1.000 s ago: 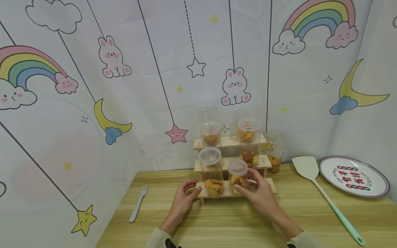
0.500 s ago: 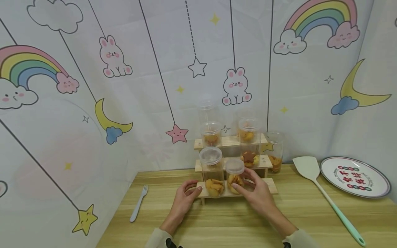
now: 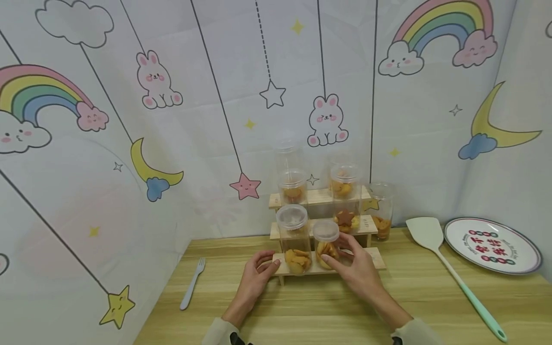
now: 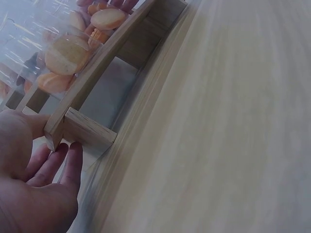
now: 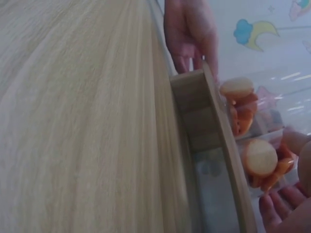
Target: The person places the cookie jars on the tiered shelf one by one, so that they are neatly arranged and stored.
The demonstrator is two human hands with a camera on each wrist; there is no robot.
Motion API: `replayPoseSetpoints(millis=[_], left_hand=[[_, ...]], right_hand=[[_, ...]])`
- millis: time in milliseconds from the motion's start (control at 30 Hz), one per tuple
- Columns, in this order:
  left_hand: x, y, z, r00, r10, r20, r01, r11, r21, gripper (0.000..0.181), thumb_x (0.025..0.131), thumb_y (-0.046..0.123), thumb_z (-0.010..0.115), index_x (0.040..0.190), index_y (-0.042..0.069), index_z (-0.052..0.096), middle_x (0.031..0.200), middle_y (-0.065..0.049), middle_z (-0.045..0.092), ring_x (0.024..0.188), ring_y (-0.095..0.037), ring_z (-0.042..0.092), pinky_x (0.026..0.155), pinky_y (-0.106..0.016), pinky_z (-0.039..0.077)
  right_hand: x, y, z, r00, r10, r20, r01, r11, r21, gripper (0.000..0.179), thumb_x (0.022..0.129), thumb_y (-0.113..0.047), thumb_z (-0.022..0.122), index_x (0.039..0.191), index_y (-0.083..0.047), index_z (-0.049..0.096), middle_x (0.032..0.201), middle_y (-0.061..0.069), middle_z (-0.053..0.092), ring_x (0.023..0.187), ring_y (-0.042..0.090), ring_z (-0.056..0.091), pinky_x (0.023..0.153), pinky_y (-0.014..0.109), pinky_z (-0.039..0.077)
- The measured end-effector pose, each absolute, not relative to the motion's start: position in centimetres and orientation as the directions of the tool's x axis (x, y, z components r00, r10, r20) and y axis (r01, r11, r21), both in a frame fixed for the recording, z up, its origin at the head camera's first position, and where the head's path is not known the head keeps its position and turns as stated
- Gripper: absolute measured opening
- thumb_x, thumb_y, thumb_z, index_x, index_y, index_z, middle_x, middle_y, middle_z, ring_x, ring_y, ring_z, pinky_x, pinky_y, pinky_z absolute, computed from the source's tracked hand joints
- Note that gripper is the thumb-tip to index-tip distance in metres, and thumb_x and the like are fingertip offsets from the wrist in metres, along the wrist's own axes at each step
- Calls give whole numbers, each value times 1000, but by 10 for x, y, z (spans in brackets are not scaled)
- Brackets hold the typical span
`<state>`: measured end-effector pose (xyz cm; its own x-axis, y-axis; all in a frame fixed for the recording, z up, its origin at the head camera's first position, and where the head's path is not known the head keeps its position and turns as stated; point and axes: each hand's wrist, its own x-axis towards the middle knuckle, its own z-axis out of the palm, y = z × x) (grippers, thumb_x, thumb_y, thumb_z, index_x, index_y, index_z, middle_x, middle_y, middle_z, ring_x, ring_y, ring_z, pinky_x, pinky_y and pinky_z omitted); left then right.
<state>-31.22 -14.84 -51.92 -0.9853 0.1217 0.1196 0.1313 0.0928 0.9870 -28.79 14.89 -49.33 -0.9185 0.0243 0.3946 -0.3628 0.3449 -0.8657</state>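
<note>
A three-tier wooden display rack (image 3: pixel 377 257) stands on the table against the backdrop. My left hand (image 3: pixel 255 279) holds the left end of its lowest tier. In the left wrist view that hand's thumb lies along the board (image 4: pixel 99 73) and its fingertips (image 4: pixel 74 158) reach below it. With thumb and fingers my right hand (image 3: pixel 361 269) grips a short clear jar of cookies (image 3: pixel 326 249) with a translucent lid, upright at the lowest tier. Close on its left stands a taller lidded cookie jar (image 3: pixel 294 242). In the right wrist view, my right fingers (image 5: pixel 279 206) curl round the short jar.
More clear cookie jars fill the middle tier (image 3: pixel 368 224) and top tier (image 3: pixel 316 195). Another jar (image 3: pixel 382 218) stands behind the rack at right. A spatula (image 3: pixel 453 270) and a printed plate (image 3: pixel 493 247) lie to the right, a small fork (image 3: pixel 192 282) to the left.
The short jar has shifted slightly left, toward the taller jar, in my right hand. My left hand has stayed on the rack's end.
</note>
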Motion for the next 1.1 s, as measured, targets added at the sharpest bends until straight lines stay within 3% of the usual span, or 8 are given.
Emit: replayPoseSetpoints(millis=[233, 433, 567, 733, 867, 1000, 1100], left_hand=[[-313, -150, -520, -984, 110, 137, 149, 102, 984, 49, 106, 21, 74, 146, -2, 57, 145, -25, 60, 116, -17, 70, 91, -20, 60], [-312, -149, -521, -986, 108, 130, 139, 83, 987, 50, 105, 19, 74, 146, -3, 57, 144, -25, 61, 117, -20, 70, 90, -20, 60], [-313, -148, -521, -987, 106, 120, 127, 69, 989, 51, 105, 18, 74, 147, -3, 56, 145, -25, 60, 119, -22, 69, 91, -20, 59], [-313, -147, -519, -989, 99, 112, 119, 61, 991, 50, 104, 18, 75, 146, -3, 57, 145, -24, 60, 120, -23, 69, 91, -19, 59], [-313, -146, -519, -988, 99, 120, 127, 62, 990, 50, 104, 17, 75, 145, -3, 57, 144, -25, 61, 122, -25, 69, 92, -20, 59], [-312, -146, -518, -987, 100, 127, 133, 61, 989, 50, 104, 17, 75, 145, -4, 57, 144, -26, 61, 122, -27, 69, 91, -19, 59], [-312, -146, -518, -987, 101, 125, 132, 60, 989, 50, 104, 17, 75, 145, -4, 57, 144, -25, 61, 122, -26, 69, 90, -19, 59]], right_hand=[[-291, 145, -491, -925, 36, 377, -345, 333, -878, 70, 89, -35, 92, 148, -14, 60, 141, 8, 68, 130, 29, 68, 109, 43, 60], [-289, 157, -487, -944, -39, 328, -324, 300, -897, 68, 94, -33, 88, 150, -12, 56, 144, 12, 65, 133, 32, 65, 111, 43, 59], [-286, 181, -480, -938, -50, 342, -341, 303, -890, 58, 100, -31, 82, 149, -12, 58, 139, 13, 67, 128, 28, 66, 106, 35, 60], [-289, 215, -472, -895, 67, 441, -394, 346, -852, 37, 107, -28, 71, 136, -5, 65, 128, 13, 71, 113, 4, 69, 93, 14, 57], [-298, 238, -468, -852, 219, 475, -366, 399, -841, 28, 109, -25, 69, 124, -1, 68, 114, 3, 72, 100, -9, 65, 84, 7, 55], [-310, 255, -466, -831, 335, 443, -293, 414, -862, 30, 106, -23, 72, 127, -2, 67, 113, -3, 70, 97, -10, 63, 80, 6, 53], [-317, 263, -464, -839, 363, 407, -243, 419, -875, 42, 106, -27, 72, 138, -2, 62, 127, 8, 68, 106, 2, 63, 81, 3, 49]])
